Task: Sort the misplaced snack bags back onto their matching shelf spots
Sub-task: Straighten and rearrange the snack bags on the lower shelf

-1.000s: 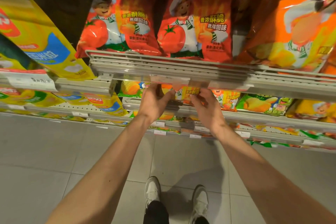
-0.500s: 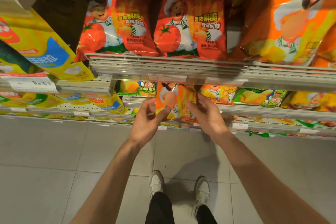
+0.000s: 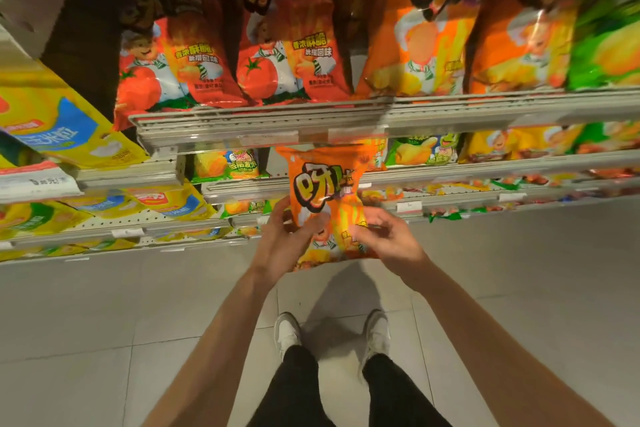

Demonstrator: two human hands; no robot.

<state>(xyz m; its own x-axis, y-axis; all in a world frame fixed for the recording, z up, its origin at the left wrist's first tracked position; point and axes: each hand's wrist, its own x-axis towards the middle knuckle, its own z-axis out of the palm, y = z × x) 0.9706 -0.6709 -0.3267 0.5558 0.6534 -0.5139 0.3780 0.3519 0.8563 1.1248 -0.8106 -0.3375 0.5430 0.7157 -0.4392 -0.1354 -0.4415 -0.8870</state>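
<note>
Shelves (image 3: 263,125) of snack bags stand just beyond your hands: red tomato bags (image 3: 287,55) up and to the left, larger orange bags (image 3: 419,42) up and to the right, green and yellow packs on the lower tier behind. Between your hands hangs the small orange bag (image 3: 325,198), upright, clear of the shelf edge. Your left hand (image 3: 287,239) grips its lower left side; your right hand (image 3: 388,239) seems to pinch the lower right edge, though blur softens the fingers.

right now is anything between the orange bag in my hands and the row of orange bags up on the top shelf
Yes: the shelf's front rail overhangs the orange snack bag, which both hands hold just below it; the matching orange bags stand above-right.
</note>
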